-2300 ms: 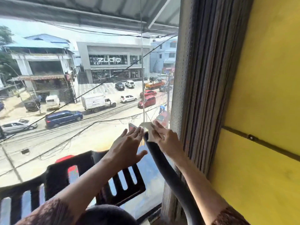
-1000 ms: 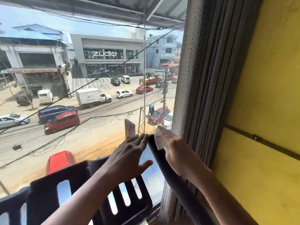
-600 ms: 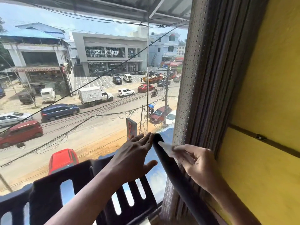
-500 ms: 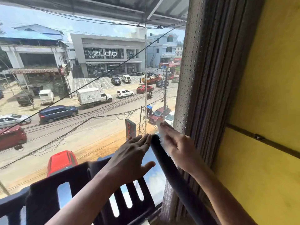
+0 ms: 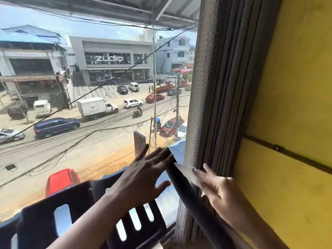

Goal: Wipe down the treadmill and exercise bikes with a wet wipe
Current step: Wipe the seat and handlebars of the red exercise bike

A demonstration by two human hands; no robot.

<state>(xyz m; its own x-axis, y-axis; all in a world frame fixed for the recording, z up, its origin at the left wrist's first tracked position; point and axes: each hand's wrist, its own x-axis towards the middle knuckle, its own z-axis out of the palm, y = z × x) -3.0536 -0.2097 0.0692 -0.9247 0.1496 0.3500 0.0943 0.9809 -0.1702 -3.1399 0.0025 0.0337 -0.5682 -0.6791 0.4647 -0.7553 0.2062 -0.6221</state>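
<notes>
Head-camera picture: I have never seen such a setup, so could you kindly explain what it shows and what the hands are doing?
There is no machine here: a person wears one wide-angle camera on the head, looking forward and down at their own bare hands. The left hand is spread flat, fingertips at the upper end of a black padded handlebar. The right hand presses a white wet wipe against that bar with straight fingers. In front stands a black slotted plastic panel before a window onto a street. Vertical blinds and a yellow wall are to the right.
</notes>
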